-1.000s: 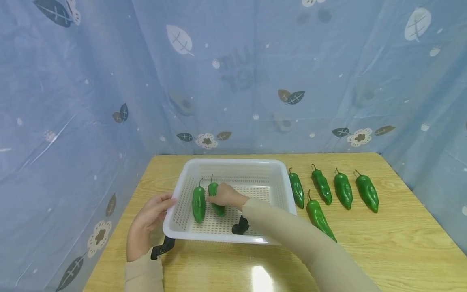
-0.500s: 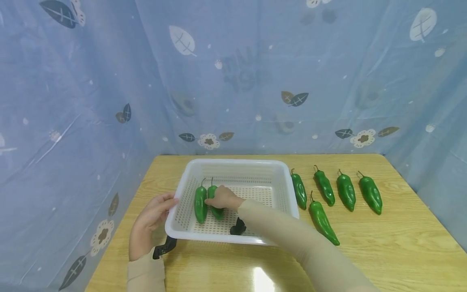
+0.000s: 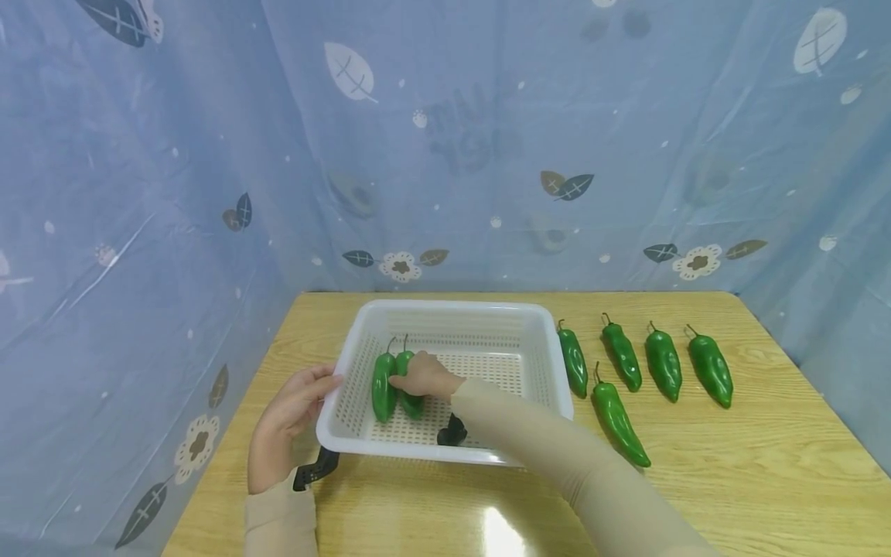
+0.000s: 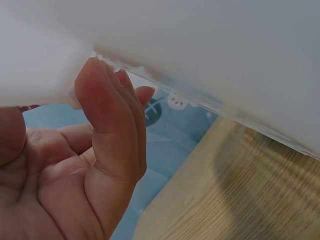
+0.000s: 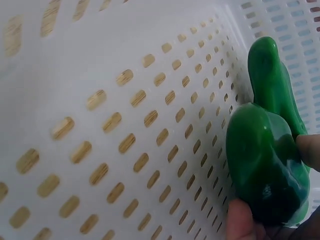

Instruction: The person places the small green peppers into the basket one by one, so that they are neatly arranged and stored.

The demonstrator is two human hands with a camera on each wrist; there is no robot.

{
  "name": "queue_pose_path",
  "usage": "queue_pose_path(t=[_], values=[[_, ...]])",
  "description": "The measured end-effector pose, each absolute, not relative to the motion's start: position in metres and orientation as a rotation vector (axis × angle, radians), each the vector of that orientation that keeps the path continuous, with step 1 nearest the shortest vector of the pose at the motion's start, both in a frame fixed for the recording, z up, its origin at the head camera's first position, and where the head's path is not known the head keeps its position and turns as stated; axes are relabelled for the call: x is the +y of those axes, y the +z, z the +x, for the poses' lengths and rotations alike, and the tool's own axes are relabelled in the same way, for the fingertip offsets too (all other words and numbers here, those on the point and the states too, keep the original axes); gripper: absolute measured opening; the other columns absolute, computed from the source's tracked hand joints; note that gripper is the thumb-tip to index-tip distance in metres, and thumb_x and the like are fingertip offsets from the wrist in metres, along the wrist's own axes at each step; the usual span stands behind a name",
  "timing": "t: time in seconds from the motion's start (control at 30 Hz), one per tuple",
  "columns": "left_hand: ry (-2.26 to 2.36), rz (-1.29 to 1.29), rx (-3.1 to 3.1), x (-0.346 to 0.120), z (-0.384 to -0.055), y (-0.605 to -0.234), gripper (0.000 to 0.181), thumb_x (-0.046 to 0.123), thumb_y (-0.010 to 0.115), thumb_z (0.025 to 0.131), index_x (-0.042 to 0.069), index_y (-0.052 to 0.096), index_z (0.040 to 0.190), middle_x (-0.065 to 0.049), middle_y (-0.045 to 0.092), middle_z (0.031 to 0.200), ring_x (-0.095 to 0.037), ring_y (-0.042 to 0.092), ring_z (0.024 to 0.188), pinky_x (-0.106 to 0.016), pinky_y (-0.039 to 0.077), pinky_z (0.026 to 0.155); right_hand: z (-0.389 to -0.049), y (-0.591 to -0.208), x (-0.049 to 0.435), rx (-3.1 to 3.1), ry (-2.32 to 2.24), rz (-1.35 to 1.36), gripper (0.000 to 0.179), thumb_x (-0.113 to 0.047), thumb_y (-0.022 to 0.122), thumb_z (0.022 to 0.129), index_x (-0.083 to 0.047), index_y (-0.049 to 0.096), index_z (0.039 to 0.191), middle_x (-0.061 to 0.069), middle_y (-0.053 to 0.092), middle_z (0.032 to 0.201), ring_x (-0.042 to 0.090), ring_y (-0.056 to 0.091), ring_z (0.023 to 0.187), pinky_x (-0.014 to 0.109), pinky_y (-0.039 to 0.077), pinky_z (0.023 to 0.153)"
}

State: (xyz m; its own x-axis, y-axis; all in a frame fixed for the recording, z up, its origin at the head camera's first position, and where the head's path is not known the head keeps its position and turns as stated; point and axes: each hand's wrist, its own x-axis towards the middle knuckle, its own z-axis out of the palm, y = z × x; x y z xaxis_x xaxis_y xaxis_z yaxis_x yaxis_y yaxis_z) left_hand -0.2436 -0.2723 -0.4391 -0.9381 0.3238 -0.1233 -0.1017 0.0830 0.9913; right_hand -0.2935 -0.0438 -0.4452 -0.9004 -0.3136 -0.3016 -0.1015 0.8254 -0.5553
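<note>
A white plastic basket [image 3: 455,307] with a slotted floor stands on the table. My left hand [image 3: 292,406] grips its left rim; in the left wrist view the curled fingers [image 4: 107,107] reach up under the rim, thumb on the other side. Inside the basket, my right hand [image 3: 426,377] holds a green pepper [image 3: 412,406] between thumb and fingers, low over the floor. Another green pepper [image 3: 384,387] lies close along its left side, stem toward the back. In the right wrist view the held pepper [image 5: 265,165] overlaps the other pepper [image 5: 272,80].
Several more green peppers lie right of the basket, one pepper [image 3: 572,360] right beside its wall and another pepper [image 3: 619,425] nearer the front. The wooden table [image 3: 759,456] ends at a blue patterned curtain [image 3: 445,155] behind and at the sides.
My right hand has shifted the held pepper slightly left, narrowing the gap to the pepper beside it. The left hand keeps its grip on the rim. The head view has shifted slightly.
</note>
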Motion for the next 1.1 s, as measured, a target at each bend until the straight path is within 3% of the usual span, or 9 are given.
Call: queue_pose_path(t=[0.33,0.57,0.83,1.1], values=[[1.917,0.213,2.073,-0.273,-0.244,-0.439,0.051,0.018,0.049,0.100,-0.017,0.034,0.134,-0.013,0.063,0.112,-0.019,0.067,0.094,-0.035,0.056,0.078,-0.297,-0.449,-0.046,2.603,-0.825,-0.232,0.041,-0.043,0.061,0.090,-0.002,0.062,0.088,0.006,0.060,0.070,0.013,0.061,0.059,0.023,0.051,0.052],[1.922,0.222,2.050,-0.273,-0.245,-0.441,0.051,0.017,0.049,0.100,-0.018,0.034,0.134,-0.016,0.063,0.113,-0.020,0.068,0.095,-0.037,0.056,0.078,-0.300,-0.451,-0.046,2.581,-0.809,-0.190,0.046,-0.046,0.060,0.090,-0.001,0.060,0.094,0.007,0.057,0.074,0.014,0.060,0.058,0.024,0.051,0.050],[1.917,0.224,2.066,-0.273,-0.245,-0.442,0.051,0.017,0.049,0.100,-0.017,0.034,0.134,-0.019,0.063,0.114,-0.022,0.068,0.095,-0.037,0.056,0.077,-0.300,-0.448,-0.041,2.572,-0.824,-0.185,0.044,-0.048,0.055,0.092,-0.006,0.060,0.079,0.005,0.057,0.072,0.014,0.058,0.060,0.025,0.051,0.055],[1.917,0.261,2.059,-0.274,-0.246,-0.443,0.050,0.016,0.048,0.100,-0.020,0.034,0.132,-0.014,0.065,0.110,-0.021,0.068,0.094,-0.037,0.056,0.077,-0.301,-0.441,-0.031,2.544,-0.910,-0.159,0.045,-0.049,0.055,0.091,-0.005,0.063,0.084,0.006,0.058,0.075,0.017,0.059,0.069,0.031,0.052,0.066]])
